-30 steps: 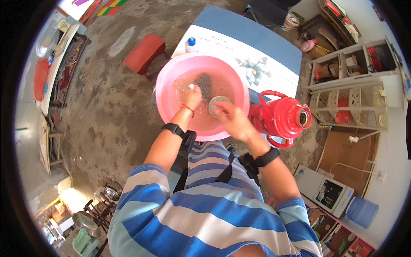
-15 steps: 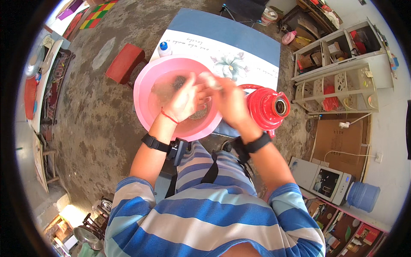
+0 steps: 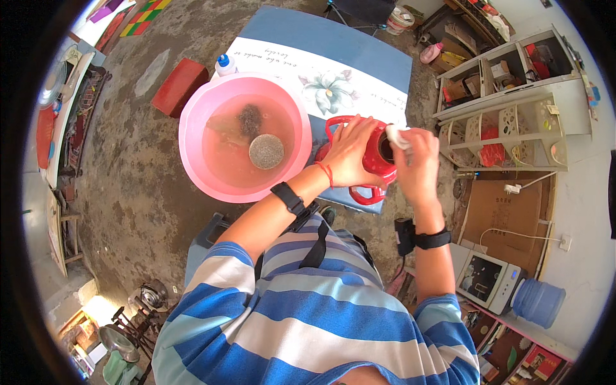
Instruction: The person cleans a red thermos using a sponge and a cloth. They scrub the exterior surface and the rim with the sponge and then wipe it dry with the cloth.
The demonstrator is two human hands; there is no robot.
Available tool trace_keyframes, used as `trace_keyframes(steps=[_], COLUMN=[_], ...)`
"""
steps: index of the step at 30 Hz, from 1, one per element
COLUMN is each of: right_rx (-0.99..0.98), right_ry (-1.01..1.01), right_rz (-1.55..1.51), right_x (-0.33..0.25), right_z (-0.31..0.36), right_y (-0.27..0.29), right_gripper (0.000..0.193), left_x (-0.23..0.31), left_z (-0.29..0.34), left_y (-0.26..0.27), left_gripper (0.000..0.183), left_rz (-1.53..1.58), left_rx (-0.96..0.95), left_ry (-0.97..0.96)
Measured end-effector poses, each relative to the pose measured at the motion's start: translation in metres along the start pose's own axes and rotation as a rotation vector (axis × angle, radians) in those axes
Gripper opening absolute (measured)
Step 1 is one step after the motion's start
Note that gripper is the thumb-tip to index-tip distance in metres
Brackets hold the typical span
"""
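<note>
Red vessel: a red plastic pot with loop handles is sitting on the worktop, right under both hands.
Left hand: the left hand is lying with fingers spread over the near-left side of the pot, steadying it.
Right hand: the right hand is pinching a small white wad between fingertips, pressing it at the pot's dark mouth.
Pink basin: a pink basin is standing just left of the left hand, close beside the pot; whether they touch is unclear.
In the basin: cloudy water is holding a round grey disc and a dark scrubby clump.
Beyond the basin: a small bottle with a blue cap is standing at the basin's far rim.
Wrists: a dark band is sitting on each wrist.
</note>
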State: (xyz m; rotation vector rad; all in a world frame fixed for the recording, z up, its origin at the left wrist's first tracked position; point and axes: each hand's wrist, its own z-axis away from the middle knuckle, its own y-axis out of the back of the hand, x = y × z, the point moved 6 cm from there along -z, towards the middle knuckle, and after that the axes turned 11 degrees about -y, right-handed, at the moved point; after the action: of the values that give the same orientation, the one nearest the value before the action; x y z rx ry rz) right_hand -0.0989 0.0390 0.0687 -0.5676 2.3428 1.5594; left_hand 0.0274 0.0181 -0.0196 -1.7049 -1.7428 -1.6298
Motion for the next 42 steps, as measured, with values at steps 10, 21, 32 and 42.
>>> trace_keyframes(steps=[10, 21, 32, 42], right_rx=[-0.067, -0.067, 0.094, -0.496], right_ry=[-0.080, 0.180, -0.427, -0.152], right_rz=[0.031, 0.148, -0.045, -0.328], right_x=[-0.005, -0.006, 0.049, 0.023], right_z=[0.006, -0.004, -0.007, -0.043], right_y=[-0.017, -0.012, 0.018, -0.018], right_gripper=[0.020, 0.019, 0.016, 0.029], left_x=[-0.006, -0.005, -0.006, -0.005], left_z=[0.000, -0.001, -0.002, -0.003], left_y=[-0.013, -0.011, -0.007, -0.007], left_gripper=[0.112, 0.113, 0.114, 0.115], left_rz=[-0.046, -0.014, 0.014, -0.022], left_rx=[0.021, 0.013, 0.022, 0.019], left_ry=[-0.027, -0.029, -0.038, -0.044])
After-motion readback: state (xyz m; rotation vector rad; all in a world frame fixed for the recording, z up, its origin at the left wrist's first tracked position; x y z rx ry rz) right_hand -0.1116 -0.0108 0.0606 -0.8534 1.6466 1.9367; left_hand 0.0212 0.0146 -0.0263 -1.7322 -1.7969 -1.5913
